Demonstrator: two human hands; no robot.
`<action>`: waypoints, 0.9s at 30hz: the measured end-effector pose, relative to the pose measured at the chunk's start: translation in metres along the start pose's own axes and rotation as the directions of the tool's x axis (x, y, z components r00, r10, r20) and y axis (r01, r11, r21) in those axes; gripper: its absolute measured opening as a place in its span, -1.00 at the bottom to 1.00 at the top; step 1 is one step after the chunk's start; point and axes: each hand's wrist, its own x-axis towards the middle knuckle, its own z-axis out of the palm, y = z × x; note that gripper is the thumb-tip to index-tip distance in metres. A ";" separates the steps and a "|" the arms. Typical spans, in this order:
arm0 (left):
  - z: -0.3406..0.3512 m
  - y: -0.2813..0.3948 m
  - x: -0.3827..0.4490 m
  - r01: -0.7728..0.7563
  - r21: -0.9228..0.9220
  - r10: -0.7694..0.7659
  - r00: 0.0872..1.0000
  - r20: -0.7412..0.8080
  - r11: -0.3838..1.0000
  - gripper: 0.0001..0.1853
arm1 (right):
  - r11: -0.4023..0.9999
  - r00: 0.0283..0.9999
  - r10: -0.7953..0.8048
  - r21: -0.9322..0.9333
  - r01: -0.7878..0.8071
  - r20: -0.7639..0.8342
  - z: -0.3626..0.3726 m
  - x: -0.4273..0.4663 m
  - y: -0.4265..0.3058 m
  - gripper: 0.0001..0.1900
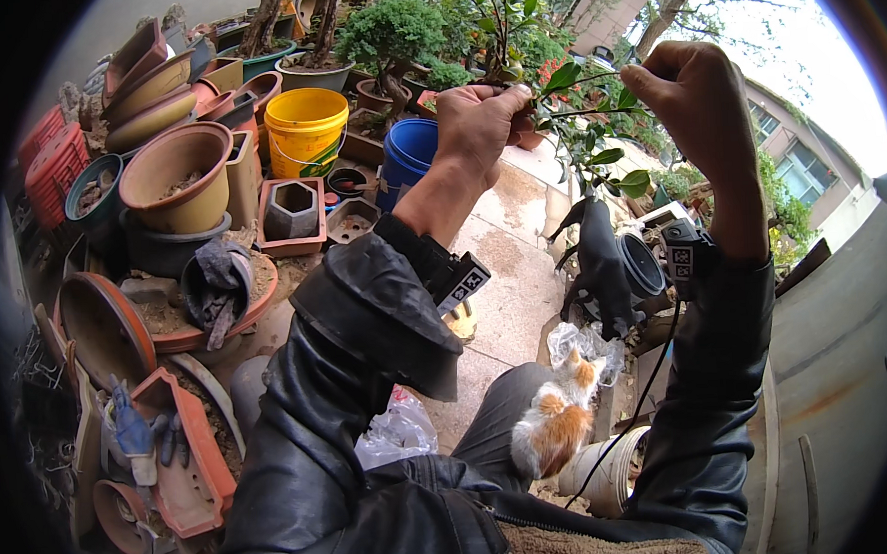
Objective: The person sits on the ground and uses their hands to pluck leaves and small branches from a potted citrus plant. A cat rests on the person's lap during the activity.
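My left hand [474, 131] is raised at the centre, thumb and fingers pinched on the stem of a leafy green plant [503, 33]. Leaves rise above this hand, and a lower leafy branch [635, 183] hangs to its right. Up at the right, my right hand [692, 99] is curled closed. A thin strand [598, 79], twig or wire, runs from near the left fingers to the right thumb. What lies inside the right fist is hidden. Each wrist wears a black device with printed markers.
An orange-and-white cat [557, 420] sits against my leg. Beyond it stands a black dog [598, 255] beside a dark bucket [641, 265]. To the left are stacked planters [175, 173], a yellow bucket [305, 127], a blue bucket [412, 145] and work gloves [132, 432]. A cable [645, 394] hangs from my right wrist.
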 end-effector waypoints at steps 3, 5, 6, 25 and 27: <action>0.001 0.000 0.000 0.006 0.019 -0.006 1.000 -0.023 1.000 -0.78 | 0.990 0.986 0.119 0.061 -0.127 0.117 -0.005 -0.009 0.004 -0.72; 0.001 0.000 0.001 0.003 0.019 -0.003 0.999 -0.033 1.000 -0.78 | 0.991 0.988 0.110 0.067 -0.118 0.111 -0.008 -0.022 -0.001 -0.74; 0.001 -0.001 0.002 0.002 0.010 -0.001 1.000 -0.026 1.000 -0.78 | 0.989 0.986 0.125 0.066 -0.132 0.106 -0.009 -0.030 -0.005 -0.75; 0.002 0.005 -0.003 0.007 0.085 -0.002 0.999 -0.053 0.996 -0.77 | 0.967 0.969 0.207 0.123 -0.224 0.135 0.002 -0.074 -0.027 -0.76; 0.002 0.004 -0.002 0.009 0.043 -0.007 1.000 -0.029 0.999 -0.78 | 0.971 0.973 0.202 0.106 -0.214 0.109 0.001 -0.073 -0.029 -0.77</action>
